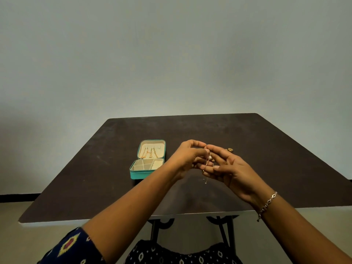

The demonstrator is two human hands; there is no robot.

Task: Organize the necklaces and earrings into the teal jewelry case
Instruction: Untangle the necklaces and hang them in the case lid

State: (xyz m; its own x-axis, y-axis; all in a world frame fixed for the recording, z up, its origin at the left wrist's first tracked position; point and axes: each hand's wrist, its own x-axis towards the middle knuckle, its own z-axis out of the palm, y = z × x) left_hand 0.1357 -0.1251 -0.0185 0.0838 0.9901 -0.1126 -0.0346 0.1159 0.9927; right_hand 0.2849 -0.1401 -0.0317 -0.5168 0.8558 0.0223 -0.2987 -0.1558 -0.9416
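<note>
Gold in hand: a chain with a pearl and dark red stones is held in the air over the middle of the table. Its thin tail dangles below the fingers.
Left hand: fingers curled, the tips pinching the chain's top end.
Right hand: palm up and loosely spread beneath the chain, which lies against its fingers. It cradles the chain and does not appear to grip it.
Case: open on the table just left of the hands, left of centre and well back from the near edge. The lid is propped up behind the tray.
Done so far: hung chains, also gold, already sit in the lid. The tray's compartments look cream and bare, though they are too small to be sure.
Left to do: by this view, the held chain has yet to go in. A small gold piece lies on the table just beyond the right hand, toward the far edge. Whether it is an earring cannot be told.
In the way: nothing lies between the hands and the case. The likelier trouble is the thin tail snagging on fingers or on the hung chains.
Around: a bracelet on the right wrist, a patterned sleeve on the left arm, and a plain wall past the far edge.
</note>
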